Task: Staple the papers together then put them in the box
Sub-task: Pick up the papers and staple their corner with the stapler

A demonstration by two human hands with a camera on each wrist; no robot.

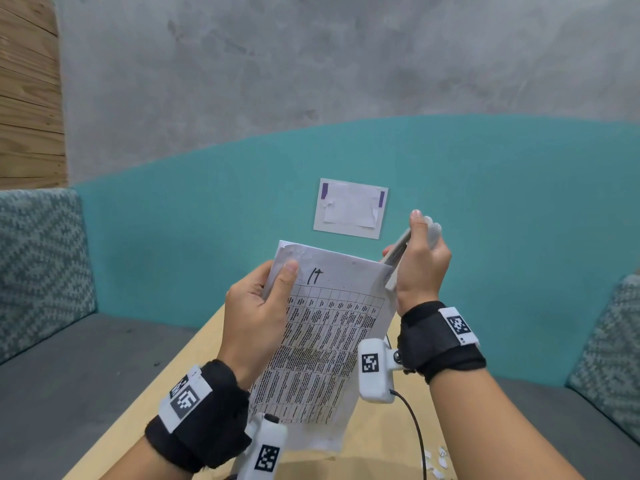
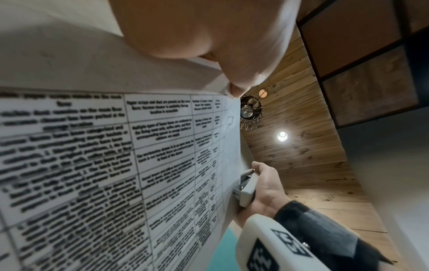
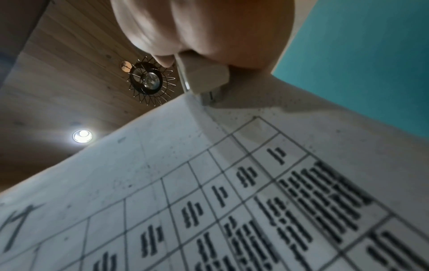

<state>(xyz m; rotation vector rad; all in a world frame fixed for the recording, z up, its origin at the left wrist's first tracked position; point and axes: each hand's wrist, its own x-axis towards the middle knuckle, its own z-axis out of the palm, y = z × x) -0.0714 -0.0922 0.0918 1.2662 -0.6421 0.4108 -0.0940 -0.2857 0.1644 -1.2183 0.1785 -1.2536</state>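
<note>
White papers (image 1: 325,341) printed with a black table are held up in the air over the table. My left hand (image 1: 263,306) pinches their upper left edge, thumb on the front. My right hand (image 1: 420,258) grips a pale grey stapler (image 1: 398,252) whose mouth sits on the papers' upper right corner. In the left wrist view the stapler (image 2: 245,188) bites the papers (image 2: 116,165) at their edge. In the right wrist view the stapler (image 3: 204,77) meets the papers (image 3: 232,183) at the corner. No box is in view.
A light wooden table (image 1: 381,431) lies below the hands, with small white paper scraps (image 1: 438,462) near its right front. A grey sofa seat (image 1: 69,368) with patterned cushions wraps around it. A white card (image 1: 349,207) is taped to the teal wall.
</note>
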